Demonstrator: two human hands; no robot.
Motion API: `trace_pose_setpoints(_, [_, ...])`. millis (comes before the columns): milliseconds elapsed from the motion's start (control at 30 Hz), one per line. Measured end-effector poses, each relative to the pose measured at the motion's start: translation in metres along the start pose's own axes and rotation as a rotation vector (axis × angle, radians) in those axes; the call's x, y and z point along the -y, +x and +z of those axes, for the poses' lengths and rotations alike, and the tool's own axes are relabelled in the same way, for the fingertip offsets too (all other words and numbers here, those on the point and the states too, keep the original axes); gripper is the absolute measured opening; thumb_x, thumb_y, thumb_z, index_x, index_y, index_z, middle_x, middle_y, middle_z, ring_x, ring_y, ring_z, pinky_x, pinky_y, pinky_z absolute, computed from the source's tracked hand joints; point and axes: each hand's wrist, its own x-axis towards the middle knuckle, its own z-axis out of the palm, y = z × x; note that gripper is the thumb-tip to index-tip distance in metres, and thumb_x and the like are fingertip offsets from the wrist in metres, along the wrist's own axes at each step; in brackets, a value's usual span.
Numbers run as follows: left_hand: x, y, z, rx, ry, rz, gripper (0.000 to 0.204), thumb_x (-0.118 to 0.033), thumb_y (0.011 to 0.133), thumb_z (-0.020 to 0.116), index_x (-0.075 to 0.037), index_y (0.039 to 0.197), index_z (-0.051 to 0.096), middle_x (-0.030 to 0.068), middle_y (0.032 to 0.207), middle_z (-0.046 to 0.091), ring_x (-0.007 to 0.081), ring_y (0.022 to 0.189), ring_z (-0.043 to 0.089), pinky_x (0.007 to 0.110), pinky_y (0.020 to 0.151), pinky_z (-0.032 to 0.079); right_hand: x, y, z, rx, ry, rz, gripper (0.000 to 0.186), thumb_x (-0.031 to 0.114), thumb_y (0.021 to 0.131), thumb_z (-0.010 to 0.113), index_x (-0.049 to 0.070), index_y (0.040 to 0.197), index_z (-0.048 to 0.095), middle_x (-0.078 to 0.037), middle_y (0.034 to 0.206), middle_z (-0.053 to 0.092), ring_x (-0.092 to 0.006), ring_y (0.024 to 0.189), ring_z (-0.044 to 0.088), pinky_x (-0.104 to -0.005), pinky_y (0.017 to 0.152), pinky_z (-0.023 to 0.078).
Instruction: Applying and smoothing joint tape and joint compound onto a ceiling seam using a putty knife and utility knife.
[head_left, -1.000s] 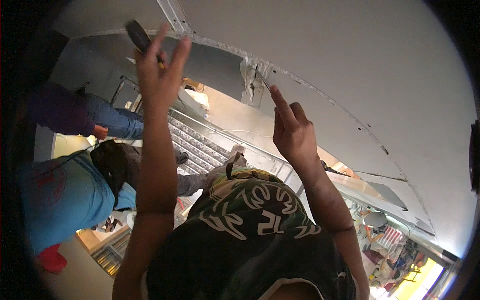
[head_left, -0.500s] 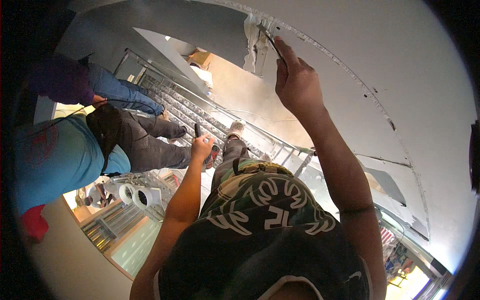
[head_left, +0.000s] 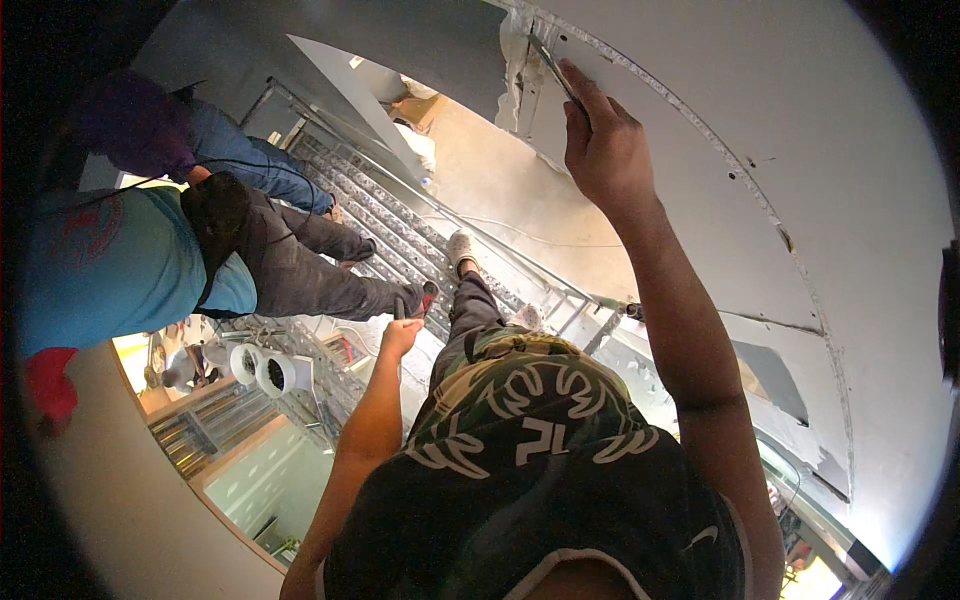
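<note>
Your right hand point(head_left: 612, 150), upper right of centre, grips thin metal tool point(head_left: 555, 70); tip at ragged white strip point(head_left: 516, 80), top centre, contact unclear. Your left hand point(head_left: 401, 338), mid-frame, closed around dark tool point(head_left: 399, 308), mostly hidden. Your pale shoe point(head_left: 461, 246) at ridged platform point(head_left: 398, 232), centre. Co-worker point(head_left: 130, 265), left of frame; two white buckets point(head_left: 275, 373), lower left.

Slatted platform point(head_left: 397, 229) (speckled), shoes point(head_left: 462, 247) atop

The right hand point(head_left: 610, 150) holds a thin tool point(head_left: 556, 69), its tip near a ragged joint point(head_left: 516, 62) beyond the fingers; the left hand point(head_left: 402, 338) grips a dark handle point(head_left: 400, 308); left of that hand stands a blue-shirted co-worker point(head_left: 120, 265).
</note>
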Motion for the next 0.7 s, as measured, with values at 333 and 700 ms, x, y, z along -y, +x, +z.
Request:
trace_pose_setpoints(333, [0.023, -0.002, 0.014, 0.065, -0.005, -0.028, 0.043, -0.042, 0.087, 0.074, -0.004, 0.068, 0.067, 0.0007, 0.056, 0.053, 0.0135, 0.049, 0.049, 0.034, 0.047, 0.04, 0.005, 0.004, -0.005, 0.062, -0.113, 0.02, 0.047, 0.008, 0.096, 0.059, 0.017, 0.142, 0.054, -0.021, 0.083, 0.068, -0.0391, 0.073, 0.069, -0.0489, 0.066, 0.057])
trace_pose_setpoints(700, [-0.07, 0.068, -0.002, 0.199, 0.048, 0.008, 0.04, -0.043, 0.086, 0.071, -0.004, 0.078, 0.073, 0.0055, 0.058, 0.059, 0.0179, 0.051, 0.056, 0.037, 0.051, 0.046, 0.016, 0.007, -0.007, 0.144, -0.216, 0.11, 0.045, 0.008, 0.096, 0.058, 0.014, 0.14, 0.055, -0.021, 0.083, 0.068, -0.0372, 0.071, 0.07, -0.0476, 0.067, 0.057])
